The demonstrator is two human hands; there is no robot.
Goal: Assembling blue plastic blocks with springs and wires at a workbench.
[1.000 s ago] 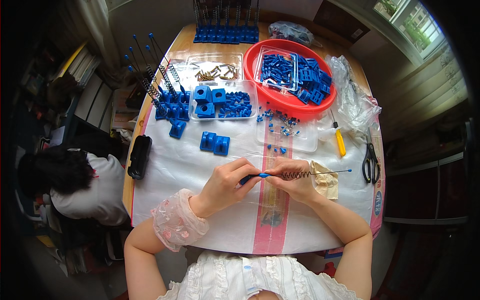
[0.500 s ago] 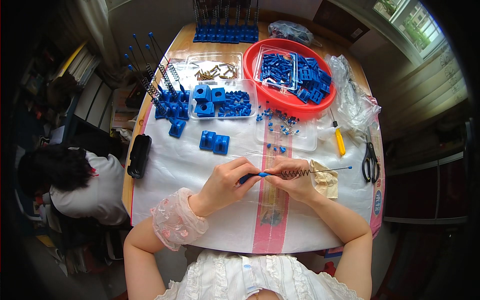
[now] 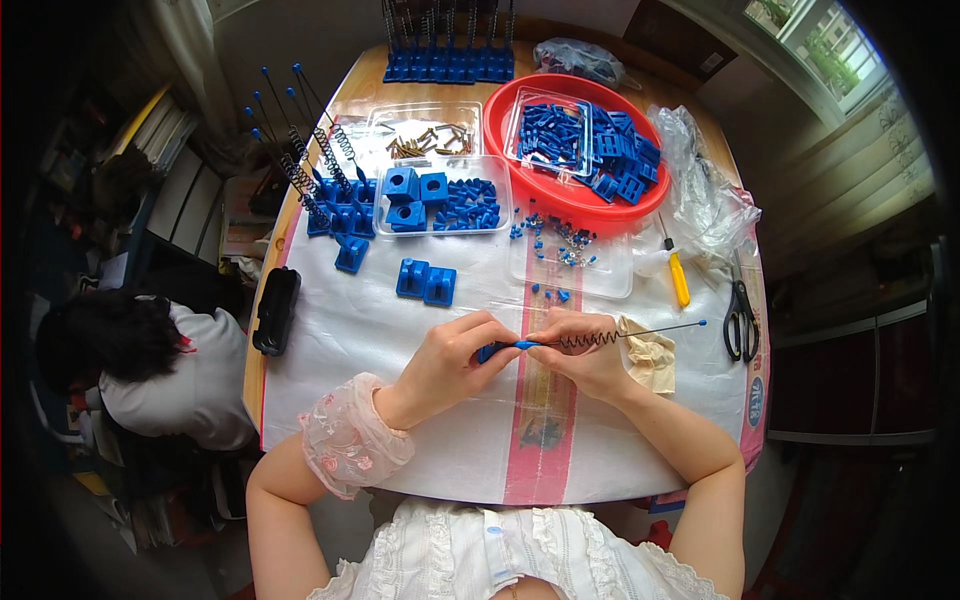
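Note:
Above the middle of the table, both hands are pinched close together. Between the fingers of my left hand (image 3: 445, 365) is a blue plastic piece (image 3: 489, 352), partly covered by them. My right hand (image 3: 585, 365) grips a thin dark spring rod (image 3: 655, 331) beside the joint with the blue piece. Its coiled stretch passes along my right fingers, and the straight end points right, finished with a small blue tip (image 3: 702, 323). How the rod sits in the blue piece is hidden by the fingertips. Two blue bases (image 3: 425, 282) stand just beyond my left hand.
Clear trays hold brass screws (image 3: 432, 141) and blue parts (image 3: 468, 206). A red basin (image 3: 640, 211) carries more blue pieces. Finished spring stands (image 3: 345, 205) are at left. Scissors (image 3: 740, 320), a yellow screwdriver (image 3: 679, 280) and a cloth (image 3: 650, 362) lie right. Another person (image 3: 180, 380) sits far left.
The rod's blue-tipped end has swung slightly upward in the picture. Both hands keep their pinch in nearly the same place.

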